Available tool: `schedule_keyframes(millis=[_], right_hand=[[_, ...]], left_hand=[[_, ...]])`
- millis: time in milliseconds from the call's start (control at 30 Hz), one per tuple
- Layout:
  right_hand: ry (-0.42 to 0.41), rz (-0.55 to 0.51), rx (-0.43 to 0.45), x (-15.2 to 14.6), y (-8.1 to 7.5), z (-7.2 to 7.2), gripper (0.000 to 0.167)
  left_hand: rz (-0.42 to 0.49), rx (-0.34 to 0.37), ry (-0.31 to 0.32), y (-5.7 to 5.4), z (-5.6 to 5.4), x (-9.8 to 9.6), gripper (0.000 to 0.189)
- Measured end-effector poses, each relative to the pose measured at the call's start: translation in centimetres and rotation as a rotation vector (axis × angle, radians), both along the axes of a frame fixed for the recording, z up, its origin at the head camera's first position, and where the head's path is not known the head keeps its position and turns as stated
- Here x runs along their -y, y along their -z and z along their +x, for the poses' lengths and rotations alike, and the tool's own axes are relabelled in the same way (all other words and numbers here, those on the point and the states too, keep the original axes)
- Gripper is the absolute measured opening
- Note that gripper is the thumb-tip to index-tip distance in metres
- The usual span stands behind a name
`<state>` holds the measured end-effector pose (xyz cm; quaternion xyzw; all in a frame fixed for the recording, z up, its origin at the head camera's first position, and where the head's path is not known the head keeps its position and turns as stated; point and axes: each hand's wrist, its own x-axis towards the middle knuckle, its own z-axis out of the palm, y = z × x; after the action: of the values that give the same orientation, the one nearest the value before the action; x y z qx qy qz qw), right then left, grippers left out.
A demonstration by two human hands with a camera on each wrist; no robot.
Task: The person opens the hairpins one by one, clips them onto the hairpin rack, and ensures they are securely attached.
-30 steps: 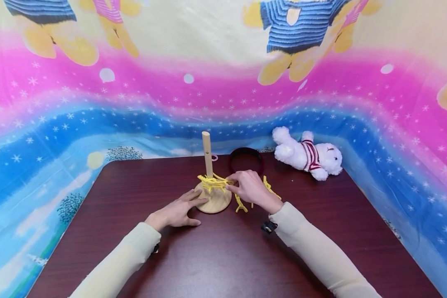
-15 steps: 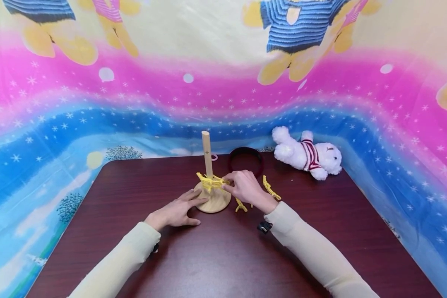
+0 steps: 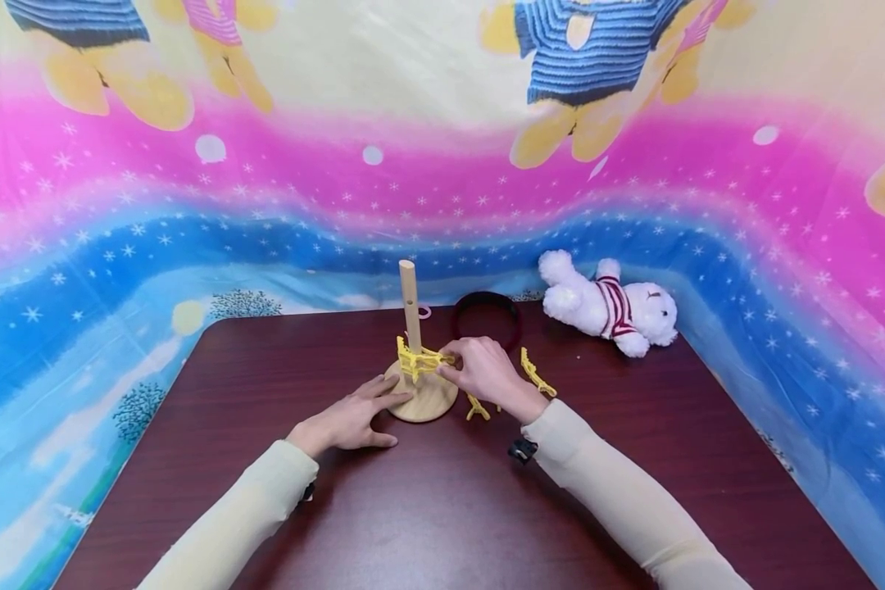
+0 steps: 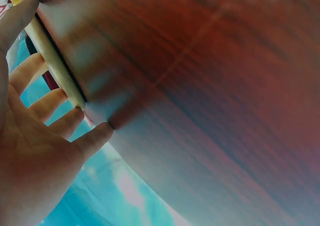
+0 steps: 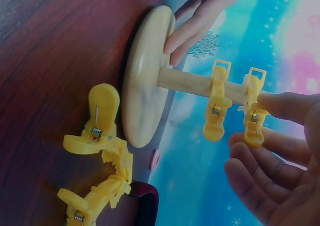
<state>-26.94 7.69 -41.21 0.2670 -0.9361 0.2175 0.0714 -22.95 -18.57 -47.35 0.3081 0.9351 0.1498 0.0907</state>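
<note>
The right hand pinches a yellow clip, thumb on one side and fingers curled in from the other, at the side of an upright wooden post. A second yellow clip sits next to the held one, on the side away from the right hand's thumb and closer to the stand's round base. Both lie across the post from the right wrist camera's side; how they are attached to it cannot be told.

The left hand has its fingers spread apart, grasping nothing. Some of its fingertips touch the near left part of the base, while its thumb lies out on the dark reddish bench. The post rises ahead of the left hand and to its right, between the two hands.

More yellow clips lie on the bench below the right hand, and a yellow piece lies just to the right of that hand's wrist. Straight beyond the right hand is a dark ring; beyond it and to its left, near the post, is a small pink ring. A white plush bear in a striped top lies on its side, farther off and to the right of the right hand. Beyond both hands hangs a printed cloth.
</note>
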Motion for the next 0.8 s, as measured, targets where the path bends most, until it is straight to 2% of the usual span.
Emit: schedule_keyframes(millis=[500, 800], right_hand=[[0.000, -0.024, 0.026, -0.4, 0.4, -0.2, 0.032], [0.011, -0.053, 0.068, -1.2, 0.0, 0.1, 0.036]], left_hand=[[-0.004, -0.004, 0.000, 0.1, 0.0, 0.0, 0.077], [0.000, 0.000, 0.000, 0.1, 0.0, 0.1, 0.076]])
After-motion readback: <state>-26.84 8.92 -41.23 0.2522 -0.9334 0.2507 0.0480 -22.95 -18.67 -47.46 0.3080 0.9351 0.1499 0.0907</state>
